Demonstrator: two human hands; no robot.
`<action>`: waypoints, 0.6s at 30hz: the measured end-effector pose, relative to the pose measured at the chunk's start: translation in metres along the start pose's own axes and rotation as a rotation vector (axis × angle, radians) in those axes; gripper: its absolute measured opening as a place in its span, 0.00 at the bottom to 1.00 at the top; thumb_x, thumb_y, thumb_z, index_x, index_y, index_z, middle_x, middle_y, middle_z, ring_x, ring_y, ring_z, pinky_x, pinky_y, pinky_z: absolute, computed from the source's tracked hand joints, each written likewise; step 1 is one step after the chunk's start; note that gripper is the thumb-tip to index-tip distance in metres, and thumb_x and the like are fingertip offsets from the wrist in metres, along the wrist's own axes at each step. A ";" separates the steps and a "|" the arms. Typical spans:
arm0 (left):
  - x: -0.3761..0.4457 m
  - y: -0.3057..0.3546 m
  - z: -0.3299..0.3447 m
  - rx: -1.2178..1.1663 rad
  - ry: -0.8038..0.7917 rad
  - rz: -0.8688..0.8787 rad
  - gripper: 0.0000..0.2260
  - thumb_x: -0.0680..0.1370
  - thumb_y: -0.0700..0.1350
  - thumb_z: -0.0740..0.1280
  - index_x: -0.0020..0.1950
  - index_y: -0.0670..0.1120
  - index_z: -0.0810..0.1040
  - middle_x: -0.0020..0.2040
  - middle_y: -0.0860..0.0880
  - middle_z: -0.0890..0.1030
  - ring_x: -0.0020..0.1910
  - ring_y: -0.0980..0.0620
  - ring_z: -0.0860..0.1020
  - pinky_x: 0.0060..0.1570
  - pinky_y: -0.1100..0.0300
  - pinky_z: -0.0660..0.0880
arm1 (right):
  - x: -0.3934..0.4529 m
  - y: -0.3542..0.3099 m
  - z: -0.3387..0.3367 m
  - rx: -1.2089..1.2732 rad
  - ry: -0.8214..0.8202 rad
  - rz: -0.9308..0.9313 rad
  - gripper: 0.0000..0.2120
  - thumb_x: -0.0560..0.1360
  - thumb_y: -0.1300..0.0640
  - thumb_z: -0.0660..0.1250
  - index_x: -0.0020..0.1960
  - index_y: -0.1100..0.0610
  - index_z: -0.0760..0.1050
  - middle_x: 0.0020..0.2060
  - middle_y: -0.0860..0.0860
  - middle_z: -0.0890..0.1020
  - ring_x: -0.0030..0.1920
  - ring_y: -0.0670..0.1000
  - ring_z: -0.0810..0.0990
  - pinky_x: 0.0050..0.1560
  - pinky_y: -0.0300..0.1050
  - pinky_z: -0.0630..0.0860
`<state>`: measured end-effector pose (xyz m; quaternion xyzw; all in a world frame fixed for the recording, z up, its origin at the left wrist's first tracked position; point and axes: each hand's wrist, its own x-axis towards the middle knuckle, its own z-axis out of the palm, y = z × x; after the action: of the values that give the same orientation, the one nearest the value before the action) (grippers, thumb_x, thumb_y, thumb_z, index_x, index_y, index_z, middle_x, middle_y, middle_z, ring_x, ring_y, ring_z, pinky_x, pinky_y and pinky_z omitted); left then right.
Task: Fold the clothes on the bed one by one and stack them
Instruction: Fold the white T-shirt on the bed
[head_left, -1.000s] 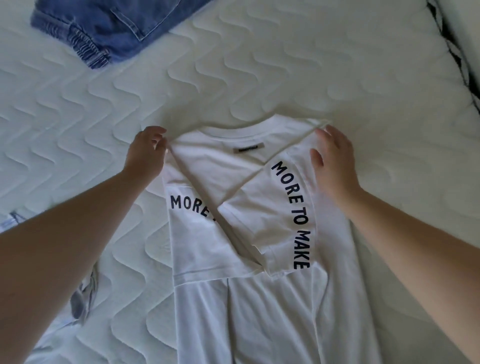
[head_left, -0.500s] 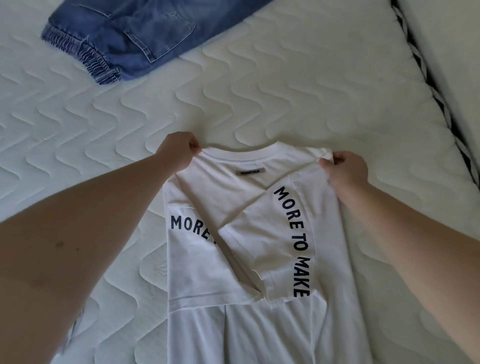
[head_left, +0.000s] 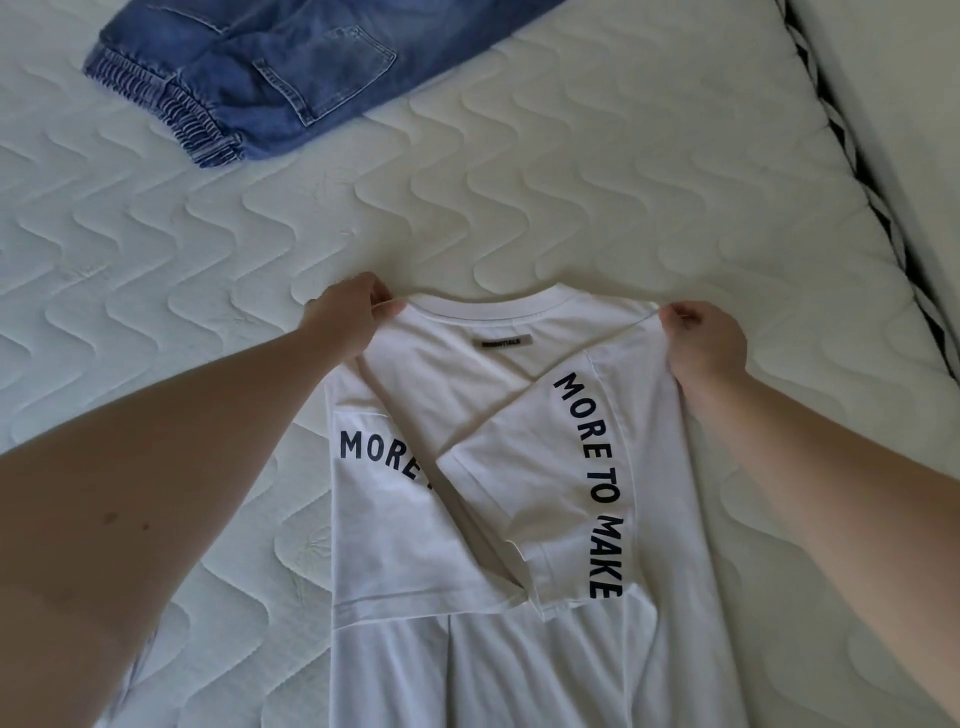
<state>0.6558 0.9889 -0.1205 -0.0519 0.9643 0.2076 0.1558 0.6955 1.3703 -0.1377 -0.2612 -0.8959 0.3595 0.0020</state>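
A white T-shirt (head_left: 447, 395) with black lettering lies on the quilted white bed (head_left: 519, 208), its two sleeves folded in over the back and its collar at the far end. My left hand (head_left: 348, 317) pinches the shirt's left shoulder corner. At the right shoulder corner, my right hand (head_left: 701, 338) pinches the fabric. The shoulder edge looks slightly raised between the hands. The shirt's lower part runs out of view at the bottom.
Blue denim trousers (head_left: 270, 73) with an elastic waistband lie at the far left of the bed. The bed's right edge with black-and-white piping (head_left: 852, 171) runs diagonally at the top right. A bit of another cloth (head_left: 132, 675) shows beside my left arm.
Both hands went from resting on the shirt's shoulders to pinching the corners. The view tilted up, showing more of the trousers.
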 end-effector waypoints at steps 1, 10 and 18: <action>0.002 -0.003 -0.004 0.019 -0.039 -0.018 0.10 0.80 0.55 0.65 0.54 0.50 0.76 0.48 0.50 0.79 0.48 0.48 0.75 0.53 0.51 0.73 | 0.000 -0.001 0.000 0.045 -0.020 0.014 0.14 0.78 0.50 0.66 0.58 0.59 0.79 0.52 0.55 0.83 0.55 0.55 0.80 0.54 0.41 0.71; -0.004 -0.013 0.001 -0.033 0.052 -0.014 0.10 0.80 0.52 0.66 0.55 0.47 0.77 0.49 0.47 0.81 0.46 0.47 0.77 0.44 0.55 0.74 | 0.004 -0.014 0.002 -0.152 0.023 0.000 0.12 0.80 0.54 0.62 0.61 0.54 0.76 0.57 0.54 0.80 0.60 0.59 0.75 0.57 0.50 0.69; -0.011 -0.041 -0.021 -0.035 -0.119 0.010 0.10 0.76 0.52 0.72 0.52 0.48 0.79 0.43 0.52 0.80 0.45 0.51 0.76 0.43 0.59 0.67 | 0.009 -0.035 0.023 -0.507 -0.196 -0.478 0.16 0.77 0.46 0.66 0.63 0.50 0.76 0.60 0.53 0.76 0.64 0.59 0.68 0.63 0.52 0.59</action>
<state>0.6673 0.9434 -0.1146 -0.0374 0.9498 0.2278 0.2111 0.6673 1.3387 -0.1343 -0.0007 -0.9883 0.1383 -0.0645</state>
